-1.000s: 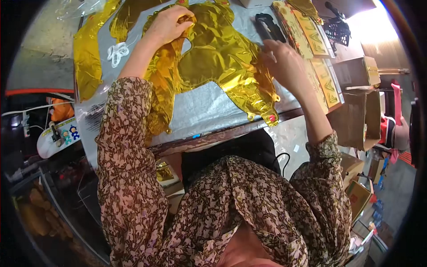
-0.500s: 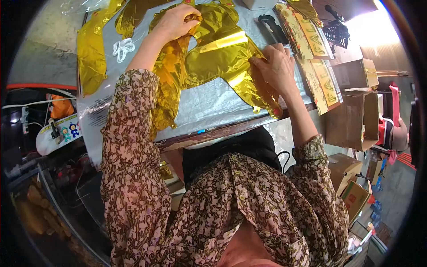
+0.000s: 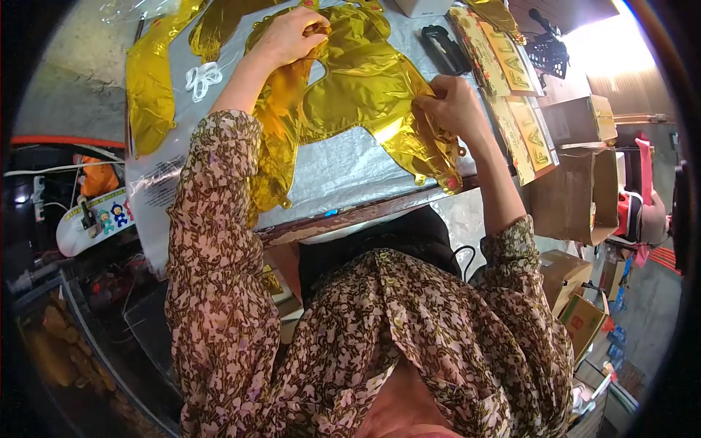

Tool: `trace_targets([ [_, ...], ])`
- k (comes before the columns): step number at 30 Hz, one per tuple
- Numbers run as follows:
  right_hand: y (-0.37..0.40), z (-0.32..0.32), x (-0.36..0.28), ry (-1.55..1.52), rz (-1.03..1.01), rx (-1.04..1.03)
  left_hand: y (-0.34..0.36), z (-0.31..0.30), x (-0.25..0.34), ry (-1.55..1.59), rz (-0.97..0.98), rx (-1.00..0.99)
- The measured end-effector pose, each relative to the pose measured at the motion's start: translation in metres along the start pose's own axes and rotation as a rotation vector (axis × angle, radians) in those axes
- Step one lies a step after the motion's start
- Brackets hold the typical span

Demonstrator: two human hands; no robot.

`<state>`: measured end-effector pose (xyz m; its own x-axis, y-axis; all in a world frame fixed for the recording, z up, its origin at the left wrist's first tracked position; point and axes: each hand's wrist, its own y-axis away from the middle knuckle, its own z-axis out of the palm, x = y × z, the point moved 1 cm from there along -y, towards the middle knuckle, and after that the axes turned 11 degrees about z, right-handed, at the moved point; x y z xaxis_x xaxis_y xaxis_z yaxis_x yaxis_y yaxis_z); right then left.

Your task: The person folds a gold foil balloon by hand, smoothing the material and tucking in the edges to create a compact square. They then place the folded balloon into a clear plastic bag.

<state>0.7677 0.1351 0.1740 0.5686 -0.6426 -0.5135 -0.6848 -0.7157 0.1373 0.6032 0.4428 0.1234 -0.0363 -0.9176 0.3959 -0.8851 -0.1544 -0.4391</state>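
Gold foil balloons, flat and wrinkled, lie on the plastic-covered table [image 3: 332, 164] in front of me. My left hand [image 3: 290, 36] pinches the upper left part of the central gold foil [image 3: 358, 80]; its fingers are curled over the edge. At the right edge of the same foil, my right hand [image 3: 451, 106] is closed on the material with thumb and index finger. Small tabs and a reddish spot show at the foil's lower right corner. A coil of white string [image 3: 202, 80] rests left of my left forearm.
At the far left of the table lies another gold foil piece [image 3: 151, 95]. A black holder [image 3: 444, 50] and printed FALL packages [image 3: 531, 135] are at the right. Cardboard boxes [image 3: 577, 193] stand beyond the table's right side. A person in red and pink shows at the far right.
My right hand has drawn its fingers together from a flatter spread and lifted the foil's right edge slightly. My left hand has hardly moved.
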Motion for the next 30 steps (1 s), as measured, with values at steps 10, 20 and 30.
trace_targets([
  [10, -0.004, -0.015, 0.018, -0.522, 0.117, -0.361, 0.0, 0.001, -0.002, -0.098, 0.024, -0.002],
  [20, 0.001, -0.006, 0.03, -0.947, 0.211, -0.482, 0.0, -0.004, 0.015, -0.04, -0.034, -0.027],
  [30, 0.017, -0.009, -0.017, -1.21, 0.105, -0.566, -0.006, -0.002, 0.008, -0.134, -0.082, -0.167],
])
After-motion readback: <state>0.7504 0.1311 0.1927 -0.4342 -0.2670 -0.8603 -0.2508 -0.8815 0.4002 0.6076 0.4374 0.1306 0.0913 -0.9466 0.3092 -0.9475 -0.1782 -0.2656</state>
